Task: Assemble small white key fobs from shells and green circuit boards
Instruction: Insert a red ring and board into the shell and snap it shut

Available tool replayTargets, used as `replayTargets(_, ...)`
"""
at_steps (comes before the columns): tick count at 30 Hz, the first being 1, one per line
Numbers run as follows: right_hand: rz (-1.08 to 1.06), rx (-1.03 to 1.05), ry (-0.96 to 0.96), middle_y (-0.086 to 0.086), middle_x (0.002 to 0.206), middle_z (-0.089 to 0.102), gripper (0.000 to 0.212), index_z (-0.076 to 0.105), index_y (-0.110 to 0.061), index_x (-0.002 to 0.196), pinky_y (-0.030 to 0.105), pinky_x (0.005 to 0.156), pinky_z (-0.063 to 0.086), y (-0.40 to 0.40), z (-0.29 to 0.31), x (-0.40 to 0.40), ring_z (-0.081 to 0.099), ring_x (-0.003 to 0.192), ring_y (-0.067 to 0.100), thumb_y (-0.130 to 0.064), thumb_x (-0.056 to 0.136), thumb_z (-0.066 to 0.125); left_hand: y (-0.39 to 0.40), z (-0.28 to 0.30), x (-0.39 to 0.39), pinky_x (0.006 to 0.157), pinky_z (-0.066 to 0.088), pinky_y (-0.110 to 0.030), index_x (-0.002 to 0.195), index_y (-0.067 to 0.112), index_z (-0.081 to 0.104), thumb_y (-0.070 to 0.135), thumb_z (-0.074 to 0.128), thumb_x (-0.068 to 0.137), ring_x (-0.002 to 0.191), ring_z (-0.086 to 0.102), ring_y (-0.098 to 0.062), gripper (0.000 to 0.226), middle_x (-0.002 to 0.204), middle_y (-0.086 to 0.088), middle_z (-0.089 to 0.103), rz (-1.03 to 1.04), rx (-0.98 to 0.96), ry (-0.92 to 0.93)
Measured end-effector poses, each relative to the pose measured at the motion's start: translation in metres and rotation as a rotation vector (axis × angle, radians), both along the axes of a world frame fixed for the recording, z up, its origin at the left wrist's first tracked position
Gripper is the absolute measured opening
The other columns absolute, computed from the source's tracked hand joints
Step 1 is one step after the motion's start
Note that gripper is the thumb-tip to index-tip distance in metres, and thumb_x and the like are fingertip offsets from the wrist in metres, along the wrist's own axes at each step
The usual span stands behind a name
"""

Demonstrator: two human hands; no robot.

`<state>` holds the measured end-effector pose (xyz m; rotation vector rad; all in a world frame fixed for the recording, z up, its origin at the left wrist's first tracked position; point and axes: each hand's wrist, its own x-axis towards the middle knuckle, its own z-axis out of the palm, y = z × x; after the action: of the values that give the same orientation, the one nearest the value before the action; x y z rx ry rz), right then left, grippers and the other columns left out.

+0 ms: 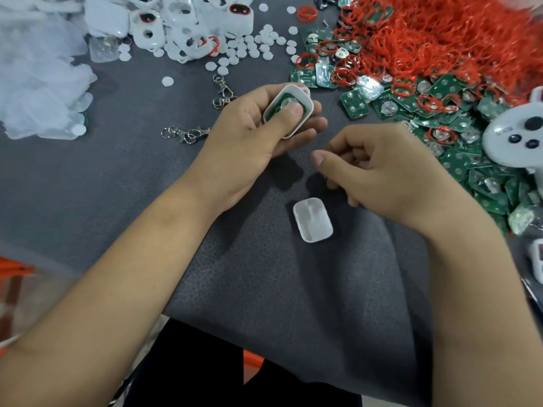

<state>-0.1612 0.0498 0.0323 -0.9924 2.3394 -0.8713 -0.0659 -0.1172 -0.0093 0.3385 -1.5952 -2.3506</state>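
Nearest the person, a white shell half [313, 220] lies alone on the dark grey cloth [117, 183], hollow side up, its long axis running from near-right to far-left. Just above it the right hand [390, 174] hovers with fingers loosely curled and thumb stretched leftward; it seems to hold nothing, though the fingertips are tucked out of view.

Farther on, the left hand [249, 136] grips the other shell [289, 111], open side up, with a green circuit board [282, 104] seated inside. The thumb presses on the board's round metal contact while the fingers wrap beneath. This shell's long axis tilts from near-left to far-right, its loop end pointing away.

Beside the left hand lie metal clasps [188, 133]. Beyond, to the right, spreads a heap of green boards [458, 136] and a mound of red rubber rings [440, 36]. Far left sit white shells [182, 27], small white discs [258, 45] and clear plastic bags [38, 83].
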Motion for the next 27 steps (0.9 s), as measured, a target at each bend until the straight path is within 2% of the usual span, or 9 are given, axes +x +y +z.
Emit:
replayTargets(3,0.052,0.148,-0.065,-0.003,0.057,0.070,0.046,0.069,-0.016,0.074,0.024,0.049,0.051,0.001,0.009,0.007,0.065,0.043,0.013,-0.061,0.082,0.072,0.000,-0.001,0.000,0.091,0.056,-0.025,0.123,0.009,0.060,0.005,0.050,0.108,0.113,0.072,-0.024,0.018,0.114,-0.007,0.074,-0.003,-0.001,0.005)
replayTargets(6,0.102,0.332,0.145,0.002,0.052,0.066,0.069,0.070,-0.011,0.066,0.036,0.057,0.057,-0.005,0.013,0.020,0.066,0.053,0.017,-0.080,0.062,0.069,0.000,-0.001,0.000,0.091,0.056,-0.025,0.124,0.009,0.060,0.007,0.051,0.108,0.114,0.072,-0.023,0.019,0.115,-0.007,0.074,0.015,0.001,-0.009)
replayTargets(8,0.128,0.356,0.240,0.002,0.058,0.065,0.063,0.069,-0.014,0.065,0.041,0.064,0.058,-0.012,0.010,0.028,0.065,0.064,0.021,-0.077,0.062,0.072,0.000,0.000,-0.002,0.091,0.057,-0.026,0.123,0.009,0.060,0.009,0.050,0.108,0.114,0.072,-0.023,0.018,0.115,-0.007,0.075,0.041,0.032,-0.034)
replayTargets(11,0.161,0.327,0.228,-0.007,0.063,0.063,0.044,0.066,-0.021,0.063,0.040,0.070,0.058,-0.015,0.006,0.033,0.065,0.070,0.020,-0.063,0.072,0.078,0.000,0.004,-0.004,0.092,0.057,-0.028,0.120,0.008,0.061,0.016,0.045,0.111,0.115,0.072,-0.024,0.020,0.114,-0.009,0.075,0.064,0.113,-0.073)
replayTargets(14,0.200,0.295,0.098,-0.008,0.054,0.062,0.037,0.066,-0.022,0.066,0.026,0.056,0.051,-0.010,0.007,0.027,0.063,0.055,0.008,-0.053,0.078,0.081,-0.002,0.006,-0.006,0.091,0.059,-0.030,0.123,0.002,0.059,0.019,0.035,0.113,0.114,0.072,-0.028,0.030,0.112,-0.014,0.074,0.068,0.252,-0.074)
replayTargets(17,0.137,0.096,-0.092,-0.007,0.049,0.063,0.025,0.067,-0.019,0.081,0.021,0.041,0.042,-0.004,0.006,0.014,0.056,0.037,0.011,-0.040,0.087,0.080,-0.003,0.007,-0.007,0.091,0.060,-0.032,0.127,-0.003,0.056,0.022,0.030,0.114,0.113,0.072,-0.031,0.038,0.112,-0.019,0.073,0.064,0.347,-0.070)
replayTargets(22,-0.258,-0.374,-0.408,-0.005,0.065,0.066,0.008,0.071,-0.011,0.101,0.019,0.041,0.038,-0.003,-0.002,-0.004,0.051,0.047,0.007,-0.019,0.098,0.071,-0.004,0.004,-0.005,0.095,0.058,-0.032,0.119,0.003,0.062,0.013,0.040,0.111,0.114,0.072,-0.024,0.025,0.111,-0.012,0.076,0.046,0.230,-0.058)
replayTargets(25,-0.407,-0.502,-0.594,-0.002,0.072,0.066,0.007,0.070,-0.010,0.105,0.019,0.044,0.040,-0.005,-0.006,-0.010,0.052,0.051,0.006,-0.012,0.098,0.068,-0.004,0.003,-0.005,0.090,0.058,-0.029,0.121,0.006,0.061,0.006,0.043,0.109,0.114,0.072,-0.024,0.022,0.112,-0.011,0.077,0.045,0.228,-0.066)
replayTargets(27,-0.471,-0.550,-0.655,-0.002,0.068,0.061,0.008,0.065,-0.014,0.107,0.021,0.042,0.036,-0.006,-0.008,-0.014,0.047,0.047,0.010,-0.010,0.100,0.063,-0.005,0.003,-0.005,0.089,0.058,-0.029,0.121,0.006,0.060,0.004,0.042,0.107,0.114,0.072,-0.027,0.023,0.112,-0.013,0.077,0.041,0.248,-0.068)
